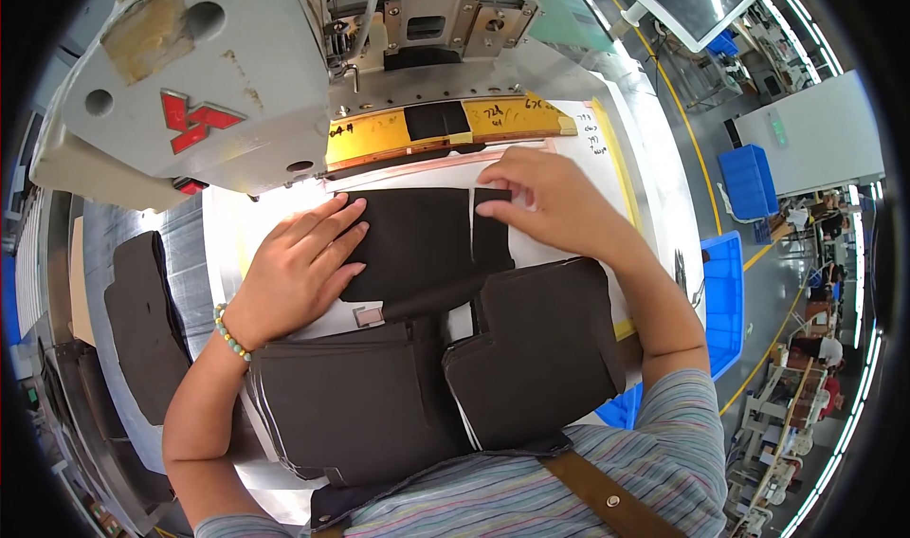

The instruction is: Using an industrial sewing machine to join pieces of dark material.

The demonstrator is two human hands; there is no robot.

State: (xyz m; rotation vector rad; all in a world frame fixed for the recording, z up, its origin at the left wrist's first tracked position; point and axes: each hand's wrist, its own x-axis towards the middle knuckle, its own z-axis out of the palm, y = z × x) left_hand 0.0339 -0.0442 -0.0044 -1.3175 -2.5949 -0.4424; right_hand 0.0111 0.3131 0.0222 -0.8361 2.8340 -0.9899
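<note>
A dark panel (408, 244), which looks like cloth, lies on the white work plate (559, 239). My left hand (299, 268) rests on its left side, fingers stretched out flat. To its right, past a thin white gap, is a narrow dark piece (491, 239). The thumb and fingers of my right hand (545, 197) close on that piece's top edge. Closer to me lie two stacks of dark cut panels, a left stack (341, 401) and a right stack (540, 348). A small pale rectangle (368, 316) shows below the panel's lower left corner.
A large grey sewing machine head (256, 83) stands at the far left, above the plate. Behind the panel runs a yellow marked strip (379, 138). More dark panels (142, 320) lie on the left metal table. Blue bins (725, 301) and a monitor (697, 2) are at the right.
</note>
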